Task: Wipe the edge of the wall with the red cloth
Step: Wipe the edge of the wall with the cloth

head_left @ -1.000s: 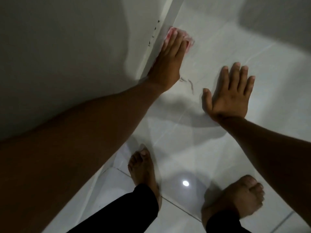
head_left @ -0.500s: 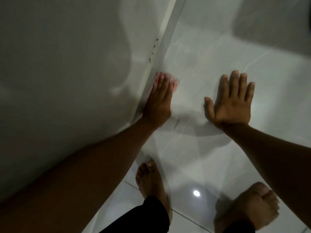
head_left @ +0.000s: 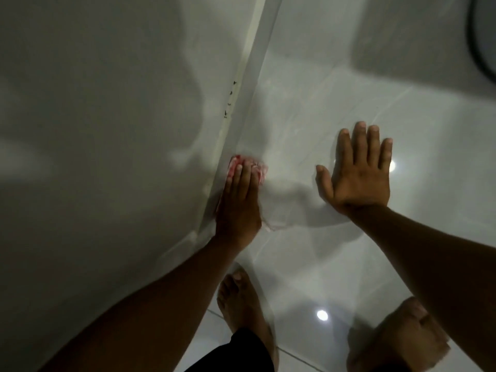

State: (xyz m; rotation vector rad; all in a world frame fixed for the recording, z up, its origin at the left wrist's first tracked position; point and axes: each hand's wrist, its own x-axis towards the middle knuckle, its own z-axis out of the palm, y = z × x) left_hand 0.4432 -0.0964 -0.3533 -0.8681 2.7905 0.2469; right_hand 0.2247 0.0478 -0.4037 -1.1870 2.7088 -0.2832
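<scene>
The red cloth lies pressed against the pale edge strip of the wall, where the grey wall meets the glossy white tiles. My left hand lies flat on top of it with fingers together, and only the cloth's front part shows past my fingertips. My right hand rests flat on the white tiles to the right, fingers spread, holding nothing.
Small black marks dot the edge strip above the cloth. My bare left foot and right foot stand on the tiles at the bottom. A dark curved object sits at the top right corner.
My left hand has slid the red cloth along the edge strip toward me, from beside the black marks to well below them. My right hand has stayed flat in place.
</scene>
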